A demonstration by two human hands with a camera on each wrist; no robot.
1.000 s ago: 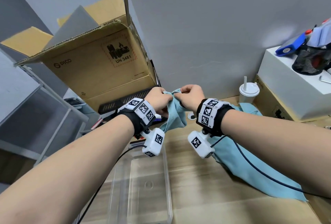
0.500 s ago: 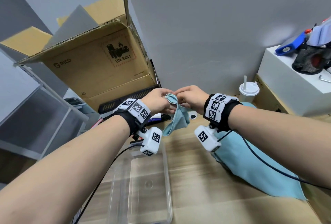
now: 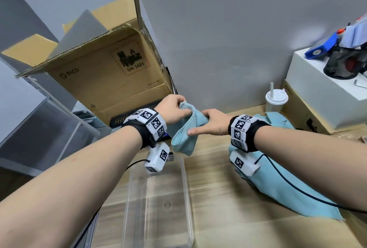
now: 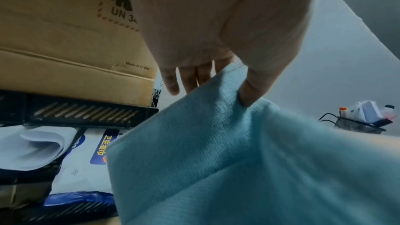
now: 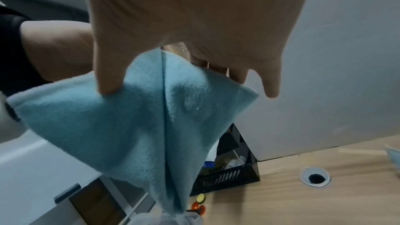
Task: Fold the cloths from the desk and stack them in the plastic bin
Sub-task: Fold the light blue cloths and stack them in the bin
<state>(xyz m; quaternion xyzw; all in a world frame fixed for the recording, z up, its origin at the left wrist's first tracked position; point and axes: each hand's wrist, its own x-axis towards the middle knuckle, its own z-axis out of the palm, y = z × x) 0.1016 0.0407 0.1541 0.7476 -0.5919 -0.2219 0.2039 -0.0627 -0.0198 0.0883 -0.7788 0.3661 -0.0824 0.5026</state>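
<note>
The left hand (image 3: 173, 111) and right hand (image 3: 213, 122), which pinched together a moment ago, have drawn slightly apart, each gripping the small blue cloth (image 3: 185, 135) aloft over the clear plastic bin (image 3: 187, 192). The fold looks nearly finished; another blue cloth (image 3: 294, 194) waits on the surface (image 3: 224, 214).

Folded light-blue cloth (image 3: 185, 134) held aloft, clear plastic bin (image 3: 156, 204) below on desk (image 3: 228, 198)

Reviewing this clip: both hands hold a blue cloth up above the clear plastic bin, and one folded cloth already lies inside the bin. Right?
Not quite. The head view shows the clear plastic bin empty. Left hand and right hand do hold the blue cloth above it.
</note>
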